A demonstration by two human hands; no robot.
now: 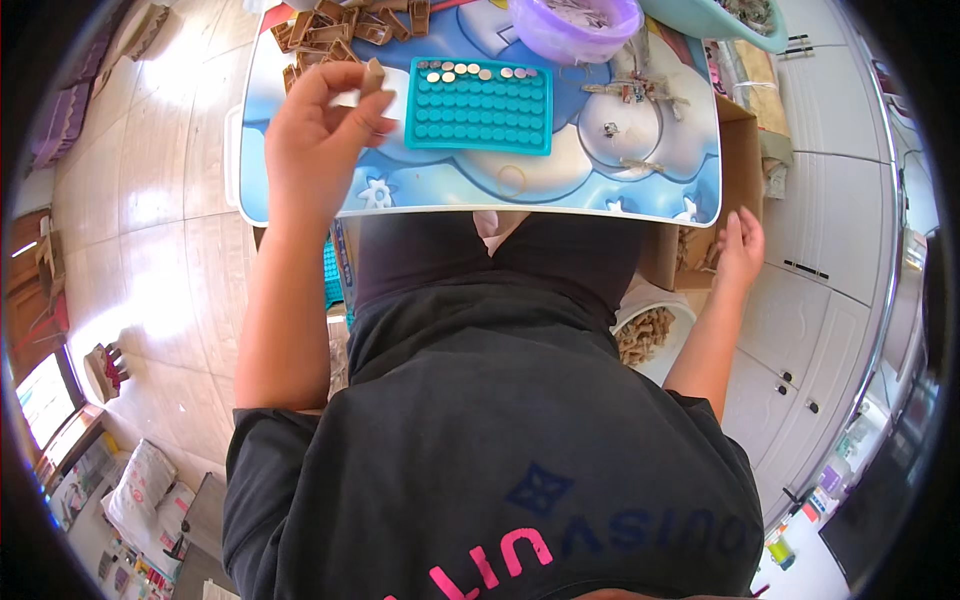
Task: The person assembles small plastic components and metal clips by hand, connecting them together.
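My left hand (318,135) is raised over the left part of the table, thumb and forefinger pinching a small brown piece (373,76). Just right of it lies a teal tray (478,146) with rows of round hollows; several pale, shiny discs (485,74) sit in its far rows. Beyond the hand is a heap of brown, angular pieces (335,28). My right hand (741,248) hangs off the table's right side by an open cardboard box (745,165). Its fingers are somewhat apart, and nothing shows in them.
A purple bowl (575,45) and a pale green basin (730,30) stand at the far right. Grey, stringy bits (640,90) lie on the patterned table (440,185). Below my right forearm, a white bucket (655,330) holds brown pieces. White cabinets (830,230) line the right.
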